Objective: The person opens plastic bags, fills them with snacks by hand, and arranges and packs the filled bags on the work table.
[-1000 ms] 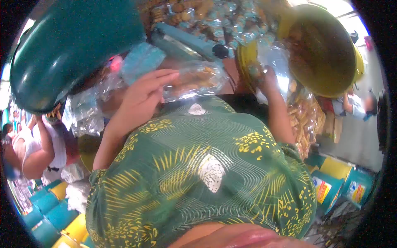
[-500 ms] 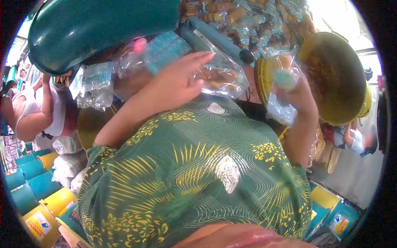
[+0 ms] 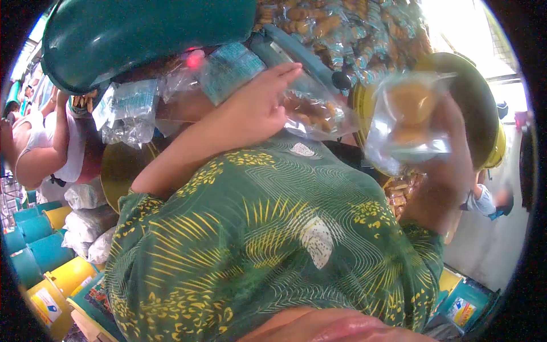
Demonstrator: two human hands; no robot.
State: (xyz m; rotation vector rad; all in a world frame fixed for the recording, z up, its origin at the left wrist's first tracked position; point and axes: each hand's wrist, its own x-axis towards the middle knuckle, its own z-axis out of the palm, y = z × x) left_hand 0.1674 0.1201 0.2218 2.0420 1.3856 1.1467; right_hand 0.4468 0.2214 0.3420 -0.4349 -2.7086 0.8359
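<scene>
My left hand [image 3: 253,111] has its fingers stretched out, beside a clear plastic bag [image 3: 319,118] of brownish pieces that lies against my body. On the right, my right hand [image 3: 450,122] is raised and smeared by motion. It grips a small clear packet [image 3: 410,114] with round brown biscuits inside; its fingers are mostly behind the packet. Flat packages with turquoise print [image 3: 232,71] lie beyond my left forearm. A blue-grey device [image 3: 302,54] with a dark round knob stands just past the bag.
Many packed biscuits [image 3: 353,28] are heaped at the top. A large green tub [image 3: 148,40] fills the upper left. Yellow tub [image 3: 478,97] stands at the right. A person [image 3: 45,137] in white is at the left, another person [image 3: 484,199] at the right. Buckets [image 3: 51,251] stand lower left.
My right hand has risen and moved right with the packet, now nearer the camera. The view has shifted, so the bag appears further right. My left hand's fingers have opened away from the bag.
</scene>
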